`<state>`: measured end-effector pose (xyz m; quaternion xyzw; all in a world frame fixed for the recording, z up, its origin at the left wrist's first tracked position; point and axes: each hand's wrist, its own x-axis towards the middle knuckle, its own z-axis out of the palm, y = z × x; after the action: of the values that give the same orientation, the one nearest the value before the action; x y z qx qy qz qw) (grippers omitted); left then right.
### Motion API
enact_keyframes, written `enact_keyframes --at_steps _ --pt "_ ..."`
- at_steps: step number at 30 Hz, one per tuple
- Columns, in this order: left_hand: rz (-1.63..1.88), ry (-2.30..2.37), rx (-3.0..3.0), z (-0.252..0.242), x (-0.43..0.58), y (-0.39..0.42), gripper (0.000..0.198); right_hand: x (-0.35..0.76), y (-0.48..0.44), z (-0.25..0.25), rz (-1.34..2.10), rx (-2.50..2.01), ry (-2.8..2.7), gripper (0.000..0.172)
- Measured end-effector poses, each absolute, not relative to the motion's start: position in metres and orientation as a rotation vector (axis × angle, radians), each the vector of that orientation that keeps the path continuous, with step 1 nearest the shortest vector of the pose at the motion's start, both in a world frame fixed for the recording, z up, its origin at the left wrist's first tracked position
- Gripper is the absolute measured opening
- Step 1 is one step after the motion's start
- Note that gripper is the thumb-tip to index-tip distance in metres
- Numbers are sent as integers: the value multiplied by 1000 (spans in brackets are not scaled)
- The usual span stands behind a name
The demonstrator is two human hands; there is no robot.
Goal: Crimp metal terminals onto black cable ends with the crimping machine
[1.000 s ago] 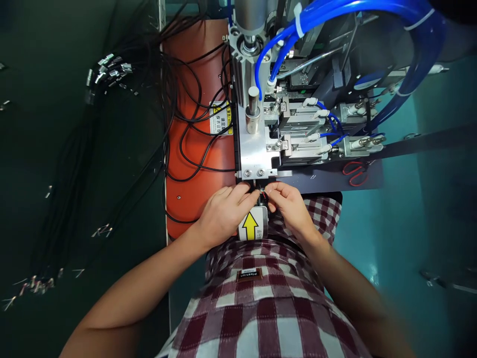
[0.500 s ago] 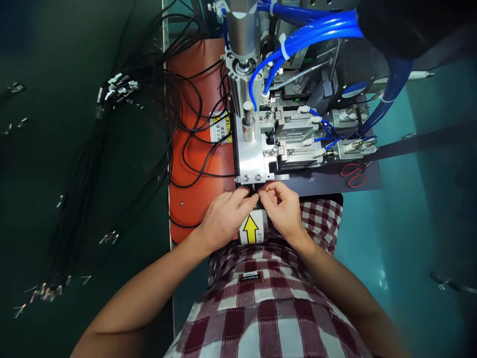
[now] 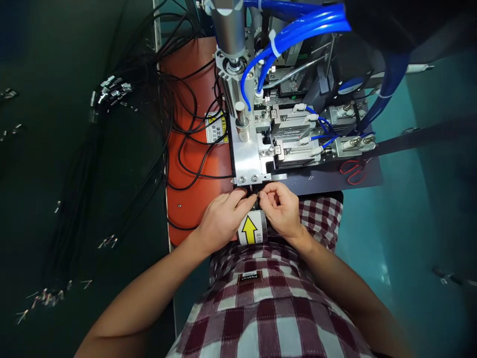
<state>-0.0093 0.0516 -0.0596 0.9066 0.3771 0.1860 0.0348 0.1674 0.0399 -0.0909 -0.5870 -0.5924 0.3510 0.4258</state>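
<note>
My left hand (image 3: 223, 221) is closed in a pinch at the front of the machine, its thumb and forefinger just below the metal press head (image 3: 246, 161). A black cable (image 3: 182, 227) runs in beneath its wrist, and the gripped part is mostly hidden by the fingers. Facing it, my right hand (image 3: 282, 211) pinches a thin wire (image 3: 257, 194) between thumb and forefinger, the other fingers curled. The fingertips of both hands nearly meet. Under them lies a white label with a yellow arrow (image 3: 249, 228).
Black cables (image 3: 173, 119) loop over the orange plate (image 3: 201, 199); more bundles with metal connectors (image 3: 112, 89) lie on the dark surface at left. Blue air tubes (image 3: 298, 30) arch above small cylinders (image 3: 298, 154). Red-handled scissors (image 3: 352, 171) rest on the grey plate at right.
The view has shifted slightly, so the machine appears a little farther left. My right fingertips have drawn slightly apart from the left ones, and the thin wire shows between them.
</note>
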Motion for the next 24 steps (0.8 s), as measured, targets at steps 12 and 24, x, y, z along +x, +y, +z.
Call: enact_keyframes --at_steps 12,24 --pt "536 1150 2775 -60 -10 51 28 164 41 -75 1103 -1591 -1398 13" --pt "535 1134 2764 -60 -11 51 28 164 38 -85 997 -1504 -1408 7"
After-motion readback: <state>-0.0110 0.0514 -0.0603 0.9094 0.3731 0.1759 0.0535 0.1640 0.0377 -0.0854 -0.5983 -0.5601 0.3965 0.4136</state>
